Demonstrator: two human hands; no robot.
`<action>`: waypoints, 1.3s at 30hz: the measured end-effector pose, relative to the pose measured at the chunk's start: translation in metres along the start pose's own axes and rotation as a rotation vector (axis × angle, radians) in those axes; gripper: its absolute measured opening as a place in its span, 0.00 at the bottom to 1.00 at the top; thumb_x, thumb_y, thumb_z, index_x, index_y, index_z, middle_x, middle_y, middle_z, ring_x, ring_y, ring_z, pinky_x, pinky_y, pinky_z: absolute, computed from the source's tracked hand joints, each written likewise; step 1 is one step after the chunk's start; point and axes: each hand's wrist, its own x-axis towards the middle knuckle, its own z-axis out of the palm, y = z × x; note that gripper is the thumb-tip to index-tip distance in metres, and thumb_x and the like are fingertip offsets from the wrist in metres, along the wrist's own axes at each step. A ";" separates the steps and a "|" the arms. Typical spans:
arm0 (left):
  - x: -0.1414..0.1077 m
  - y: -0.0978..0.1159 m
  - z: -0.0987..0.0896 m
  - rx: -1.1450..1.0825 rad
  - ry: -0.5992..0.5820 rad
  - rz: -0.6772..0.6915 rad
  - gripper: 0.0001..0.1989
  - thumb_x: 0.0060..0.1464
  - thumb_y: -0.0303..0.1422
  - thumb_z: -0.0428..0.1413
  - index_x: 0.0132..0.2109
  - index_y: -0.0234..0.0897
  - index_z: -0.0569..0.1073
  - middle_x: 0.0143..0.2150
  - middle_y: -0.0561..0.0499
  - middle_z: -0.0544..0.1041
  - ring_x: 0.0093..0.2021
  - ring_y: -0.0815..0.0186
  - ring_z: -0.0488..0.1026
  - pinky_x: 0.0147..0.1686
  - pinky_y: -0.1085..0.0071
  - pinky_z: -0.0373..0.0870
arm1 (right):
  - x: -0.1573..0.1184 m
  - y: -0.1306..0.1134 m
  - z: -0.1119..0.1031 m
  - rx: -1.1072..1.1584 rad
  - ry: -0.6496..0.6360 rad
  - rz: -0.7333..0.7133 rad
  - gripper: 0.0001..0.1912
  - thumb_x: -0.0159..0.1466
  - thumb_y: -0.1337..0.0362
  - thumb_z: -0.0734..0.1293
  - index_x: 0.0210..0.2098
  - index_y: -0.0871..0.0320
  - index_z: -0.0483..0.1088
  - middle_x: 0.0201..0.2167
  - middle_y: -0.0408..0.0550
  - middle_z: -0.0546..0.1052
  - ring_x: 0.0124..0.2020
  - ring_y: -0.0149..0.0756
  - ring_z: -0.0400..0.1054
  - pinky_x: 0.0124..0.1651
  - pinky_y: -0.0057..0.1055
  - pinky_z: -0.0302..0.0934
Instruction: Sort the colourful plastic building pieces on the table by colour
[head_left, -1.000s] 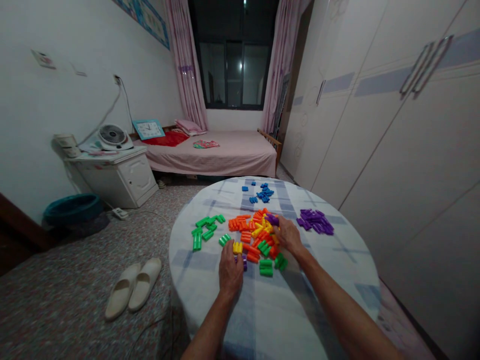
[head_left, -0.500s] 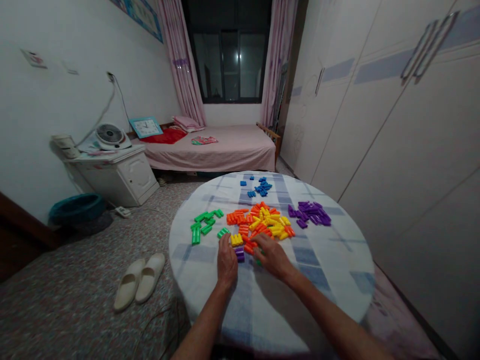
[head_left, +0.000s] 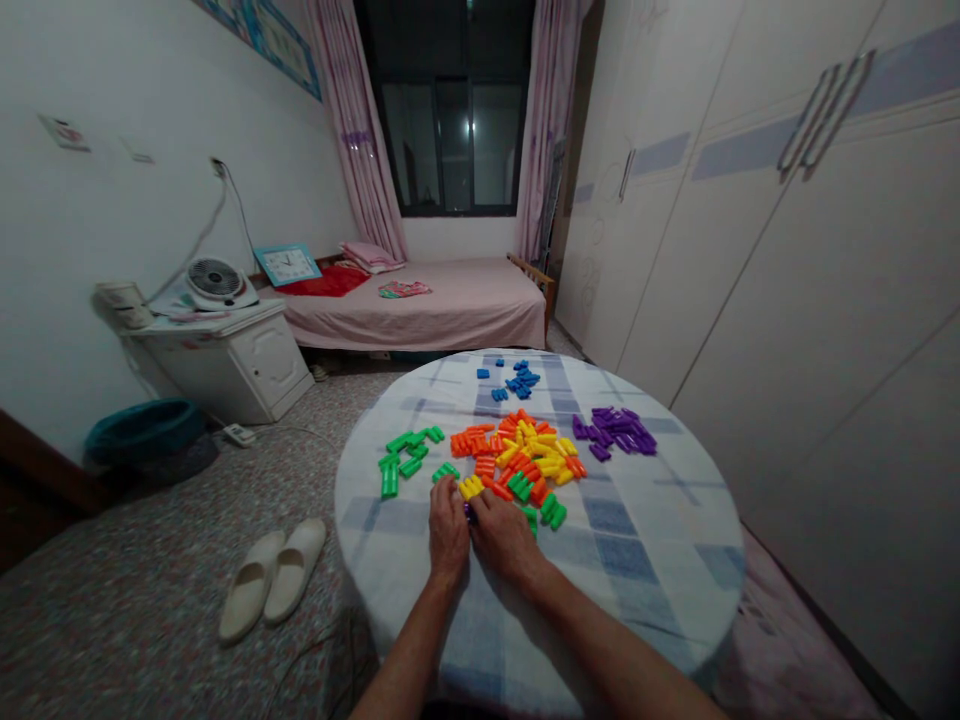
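Note:
A small purple plastic building block (head_left: pixel 470 513) is mostly hidden between my two hands. My right hand (head_left: pixel 501 530) has come down over it, fingers curled and closed on it. My left hand (head_left: pixel 448 528) rests at the block's left side with its fingers stretched forward, close to a green block (head_left: pixel 446 470). Just beyond the fingertips lies a yellow block (head_left: pixel 471 488). Orange blocks (head_left: pixel 486 467) and yellow blocks (head_left: pixel 534 440) form a mixed heap ahead. Green blocks (head_left: pixel 553 511) lie to the right of my right hand, partly covered by it.
The round table has a checked cloth (head_left: pixel 622 600). More green blocks (head_left: pixel 390 478) lie at the left, blue blocks (head_left: pixel 523 383) at the far side, and a purple pile (head_left: pixel 622 430) at the right. Slippers (head_left: pixel 274 580) are on the floor; a wardrobe (head_left: pixel 817 350) stands at right.
My right hand has moved left from the orange blocks to the purple block beside my left hand. Green blocks it covered now show. The view has shifted slightly.

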 end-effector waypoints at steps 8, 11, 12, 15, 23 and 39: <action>-0.001 0.001 0.003 -0.016 0.001 0.023 0.17 0.58 0.30 0.43 0.51 0.32 0.68 0.51 0.41 0.70 0.53 0.61 0.66 0.56 0.61 0.63 | -0.012 0.040 -0.026 0.154 0.098 -0.054 0.11 0.63 0.64 0.61 0.45 0.55 0.67 0.40 0.47 0.71 0.39 0.34 0.68 0.38 0.27 0.61; -0.001 0.001 0.004 -0.026 0.001 0.034 0.16 0.57 0.29 0.44 0.50 0.34 0.68 0.50 0.42 0.70 0.53 0.61 0.67 0.54 0.61 0.65 | -0.007 0.084 -0.046 0.092 0.236 0.097 0.10 0.63 0.63 0.60 0.44 0.54 0.67 0.39 0.46 0.72 0.38 0.33 0.68 0.39 0.27 0.61; -0.001 0.002 0.004 -0.028 0.000 0.036 0.16 0.57 0.29 0.44 0.50 0.34 0.68 0.50 0.42 0.70 0.53 0.61 0.67 0.54 0.60 0.65 | -0.004 0.101 -0.053 0.047 0.293 0.170 0.10 0.63 0.62 0.60 0.44 0.54 0.67 0.39 0.45 0.72 0.38 0.33 0.68 0.40 0.27 0.61; -0.001 0.003 0.004 -0.026 -0.006 0.037 0.15 0.57 0.30 0.44 0.49 0.34 0.68 0.50 0.42 0.70 0.54 0.60 0.66 0.55 0.59 0.64 | 0.006 0.149 -0.073 -0.021 0.378 0.307 0.13 0.63 0.62 0.59 0.45 0.59 0.67 0.41 0.51 0.72 0.40 0.39 0.67 0.40 0.32 0.61; -0.002 0.001 0.004 0.007 -0.035 0.046 0.16 0.58 0.31 0.43 0.50 0.33 0.68 0.52 0.41 0.69 0.56 0.59 0.65 0.57 0.58 0.61 | 0.014 0.164 -0.049 -0.070 0.359 0.339 0.18 0.64 0.61 0.58 0.50 0.61 0.66 0.47 0.55 0.71 0.49 0.43 0.63 0.50 0.39 0.56; -0.001 0.006 0.002 0.020 -0.105 0.053 0.15 0.58 0.31 0.43 0.48 0.34 0.69 0.48 0.42 0.72 0.51 0.61 0.68 0.54 0.60 0.63 | 0.007 0.081 0.000 0.067 0.230 0.121 0.21 0.65 0.56 0.58 0.56 0.52 0.63 0.60 0.50 0.62 0.61 0.44 0.53 0.60 0.45 0.47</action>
